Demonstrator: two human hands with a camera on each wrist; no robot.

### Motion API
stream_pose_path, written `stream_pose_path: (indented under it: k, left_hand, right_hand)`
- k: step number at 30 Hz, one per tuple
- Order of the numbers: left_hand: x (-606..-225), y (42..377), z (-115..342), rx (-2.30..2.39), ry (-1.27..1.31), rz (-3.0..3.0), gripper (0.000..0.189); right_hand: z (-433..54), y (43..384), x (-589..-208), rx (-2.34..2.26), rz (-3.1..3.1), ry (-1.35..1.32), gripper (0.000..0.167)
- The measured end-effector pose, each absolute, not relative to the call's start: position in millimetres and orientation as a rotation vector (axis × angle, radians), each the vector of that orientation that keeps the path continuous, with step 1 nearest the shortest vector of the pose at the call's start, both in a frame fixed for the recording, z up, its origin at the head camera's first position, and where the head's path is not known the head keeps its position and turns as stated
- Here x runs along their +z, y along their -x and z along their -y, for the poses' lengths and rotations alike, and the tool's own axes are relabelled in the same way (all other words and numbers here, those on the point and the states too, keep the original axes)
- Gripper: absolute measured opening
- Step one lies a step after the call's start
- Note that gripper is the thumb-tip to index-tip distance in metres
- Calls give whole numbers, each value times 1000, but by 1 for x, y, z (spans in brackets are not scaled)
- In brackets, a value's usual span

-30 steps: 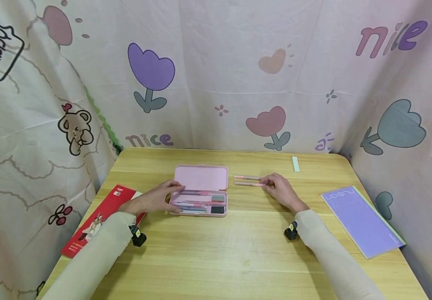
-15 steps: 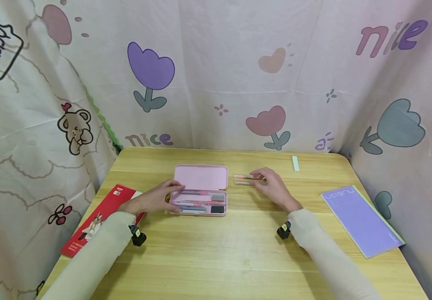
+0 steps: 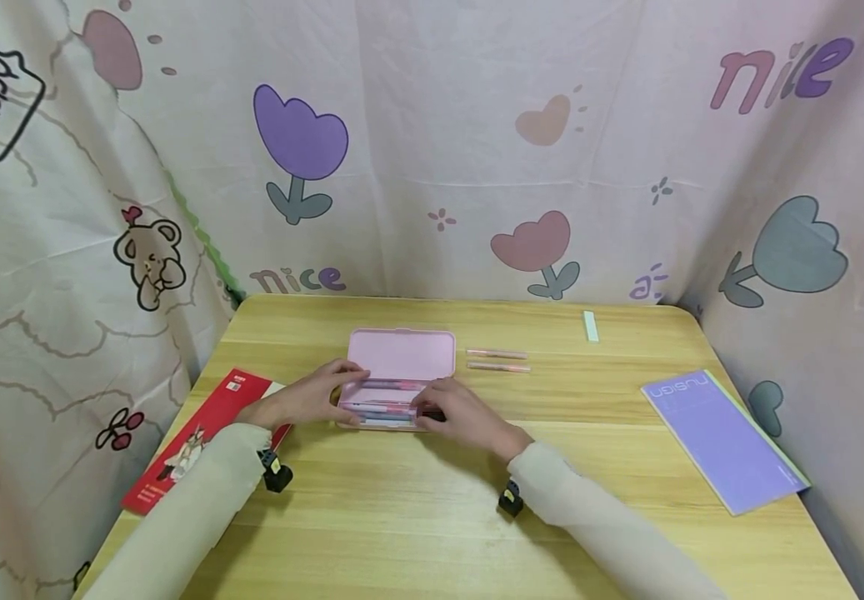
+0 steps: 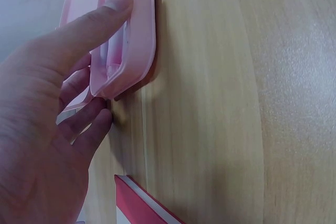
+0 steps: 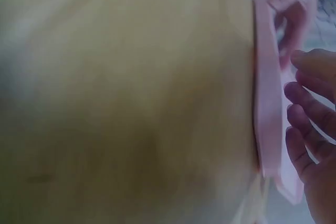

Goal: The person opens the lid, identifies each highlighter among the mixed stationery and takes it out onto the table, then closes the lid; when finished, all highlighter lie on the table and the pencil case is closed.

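A pink pencil case (image 3: pixel 402 354) lies with its lid raised on the wooden table, several pens (image 3: pixel 379 409) in its tray. My left hand (image 3: pixel 304 397) grips the case's left end. In the left wrist view the thumb (image 4: pixel 100 22) reaches over the front rim while the other fingers lie around the end. Over the right part of the tray is my right hand (image 3: pixel 469 417), hiding the small compartments there. The right wrist view shows its fingers (image 5: pixel 304 114) loosely bent, apart, with nothing between them, close to the case's rim.
Two slim pens, a far one (image 3: pixel 496 354) and a near one (image 3: pixel 499 367), lie right of the case. A pale green strip (image 3: pixel 591 327) is farther back. A red booklet (image 3: pixel 192 450) lies at left, a purple notebook (image 3: pixel 724 442) at right. A patterned curtain (image 3: pixel 417 150) stands behind.
My right hand has left the two pens on the table and moved left and nearer, over the case's tray. The left hand has stayed on the case.
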State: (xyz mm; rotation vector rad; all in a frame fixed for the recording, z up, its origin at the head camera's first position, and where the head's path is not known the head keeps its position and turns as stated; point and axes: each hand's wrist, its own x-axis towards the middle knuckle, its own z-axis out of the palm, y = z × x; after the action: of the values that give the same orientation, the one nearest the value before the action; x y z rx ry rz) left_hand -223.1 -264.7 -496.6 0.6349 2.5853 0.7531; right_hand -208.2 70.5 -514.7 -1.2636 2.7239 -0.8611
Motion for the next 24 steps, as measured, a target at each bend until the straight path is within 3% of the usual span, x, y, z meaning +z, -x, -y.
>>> stream_pose_path:
  k: [9, 20, 24]
  left_hand:
    - [-495, 222, 265, 754, -623, -2584, 95]
    - [-494, 222, 264, 758, -627, -2583, 94]
    - [-495, 221, 265, 767, -629, -2585, 93]
  right_hand:
    - [-49, 204, -518, -693, -2777, 1345, 24]
    - [-36, 192, -502, -301, -2940, 1478, 9]
    - [-33, 191, -500, -324, -2895, 1403, 11]
